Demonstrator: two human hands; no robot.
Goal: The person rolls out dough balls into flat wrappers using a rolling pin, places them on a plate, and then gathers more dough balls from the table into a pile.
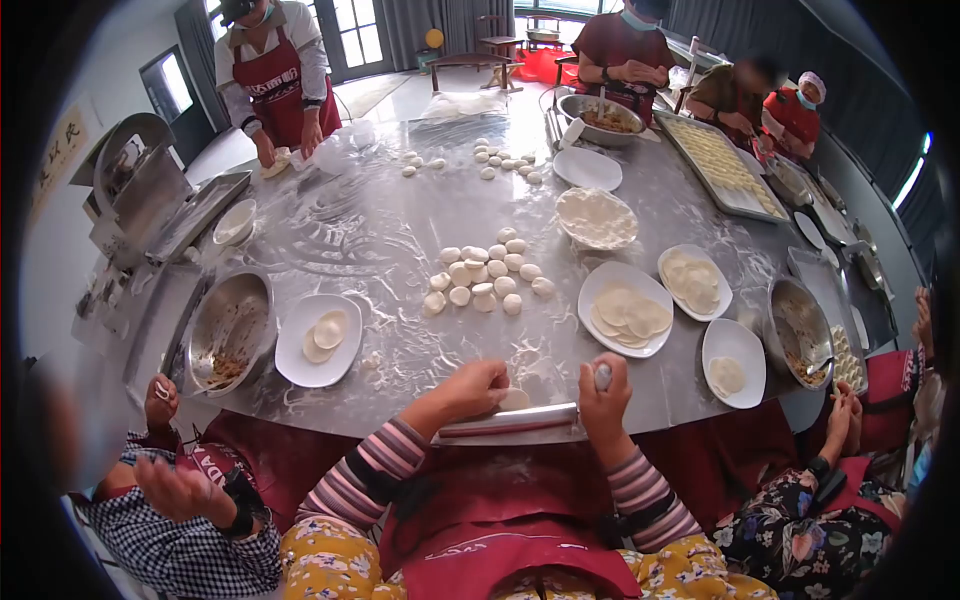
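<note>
Near the front edge of the steel table, my left hand [474, 388] has its fingers closed on the edge of a small dough wrapper [515, 400]. To its right, my right hand [606, 405] is wrapped round a rolling pin [602, 377], whose pale rounded end shows above the fist. Most of the pin is hidden by the hand. Beyond both hands lies a cluster of floured dough pieces [485, 270]. Rolled wrappers [630, 315] lie on a white plate [592, 338] to the right.
Filling bowls stand left [262, 325] and right [775, 310]. A plate [290, 365] with wrappers is at left, a flour dish [598, 218] farther back. A tray of dumplings [745, 205] lies far right. Co-workers sit close on both sides; others stand across the table.
</note>
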